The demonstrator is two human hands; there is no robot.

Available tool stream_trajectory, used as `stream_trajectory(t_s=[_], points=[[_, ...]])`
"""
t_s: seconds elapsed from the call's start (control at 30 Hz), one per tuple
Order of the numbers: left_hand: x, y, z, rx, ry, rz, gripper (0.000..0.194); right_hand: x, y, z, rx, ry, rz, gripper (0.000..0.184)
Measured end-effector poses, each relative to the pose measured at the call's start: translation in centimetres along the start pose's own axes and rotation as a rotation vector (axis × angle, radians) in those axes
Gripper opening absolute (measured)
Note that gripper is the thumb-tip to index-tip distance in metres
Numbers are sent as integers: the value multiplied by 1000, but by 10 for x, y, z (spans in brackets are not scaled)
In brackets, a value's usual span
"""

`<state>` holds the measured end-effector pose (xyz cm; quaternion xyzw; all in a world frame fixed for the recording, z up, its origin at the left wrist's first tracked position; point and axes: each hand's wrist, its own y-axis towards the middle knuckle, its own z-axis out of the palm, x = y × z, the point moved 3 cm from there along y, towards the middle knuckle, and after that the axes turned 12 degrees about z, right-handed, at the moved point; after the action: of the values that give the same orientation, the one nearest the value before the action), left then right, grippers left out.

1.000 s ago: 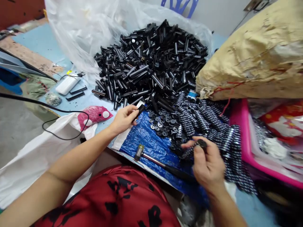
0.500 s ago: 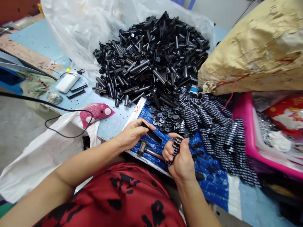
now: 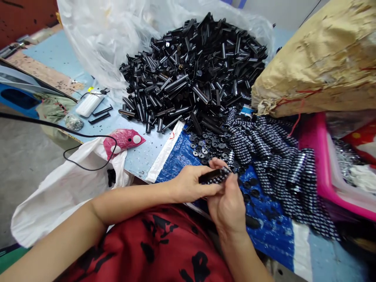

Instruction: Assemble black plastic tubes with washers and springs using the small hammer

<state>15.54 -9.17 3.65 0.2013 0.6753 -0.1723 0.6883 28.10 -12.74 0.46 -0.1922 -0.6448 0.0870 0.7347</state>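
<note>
My left hand [image 3: 190,184] is closed on a dark, narrow plastic piece [image 3: 206,177], pinched between thumb and fingers. My right hand [image 3: 227,203] curls around a black-and-white patterned piece [image 3: 216,180], possibly fabric-covered. The two pieces meet between my hands; whether one sits inside the other cannot be made out. Beneath my hands lies a blue plastic sheet [image 3: 170,166]. A dark handle end [image 3: 252,222] shows beside my right wrist, the rest hidden. Small black discs [image 3: 210,143] are scattered just beyond my fingers.
A big heap of black plastic pieces [image 3: 190,78] spills from a clear bag [image 3: 91,43]. Patterned strips [image 3: 282,172] pile up at the right, by a pink bin [image 3: 323,168] and a brown paper sack [image 3: 317,66]. A pink pouch [image 3: 122,141] and black cable [image 3: 88,135] lie left.
My left hand has moved right, bringing the dark plastic piece against the patterned piece in my right hand. The small hammer's head, visible before, is now hidden behind my hands. The view shifted slightly.
</note>
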Motion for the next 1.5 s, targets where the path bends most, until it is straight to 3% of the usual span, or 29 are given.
stream_trajectory(t_s=[0.13, 0.23, 0.3, 0.4, 0.53, 0.6, 0.7, 0.87, 1.03, 1.2, 1.33, 1.4, 1.5], points=[[0, -5, -9, 71, -85, -140, 33, 1, -13, -20, -65, -633, -548, 120], [-1, -5, -11, 107, -128, -160, 33, 3, -20, -27, -121, -860, -806, 115], [-2, -4, -10, 77, -157, -120, 33, 2, -20, -29, -151, -838, -775, 111], [-4, -6, -7, 36, -213, -57, 38, -8, -19, -28, -49, -611, -503, 103], [-4, -18, -10, -12, -213, -108, 44, -20, -18, -28, 106, -217, -195, 94], [-4, -23, -11, 30, -208, -68, 42, -22, -15, -28, 165, -189, -64, 84], [4, -27, -10, 79, -302, -21, 40, -22, -7, -25, 247, -364, 65, 75], [25, -26, -7, -14, -353, -141, 49, -19, 0, -22, 110, -642, -111, 68], [23, -24, -10, -51, -256, -53, 44, -22, 1, -22, 129, -708, -185, 65], [23, -33, -12, 20, -223, -120, 51, -25, 3, -26, 128, -661, -165, 62], [17, -42, -12, 61, -205, -125, 63, -34, -1, -28, 266, -472, -70, 66], [13, -41, -11, 13, -229, -130, 71, -30, -9, -29, 204, -457, -181, 72], [9, -35, -11, -168, -268, -152, 69, -8, -29, -26, -47, -616, -602, 91]])
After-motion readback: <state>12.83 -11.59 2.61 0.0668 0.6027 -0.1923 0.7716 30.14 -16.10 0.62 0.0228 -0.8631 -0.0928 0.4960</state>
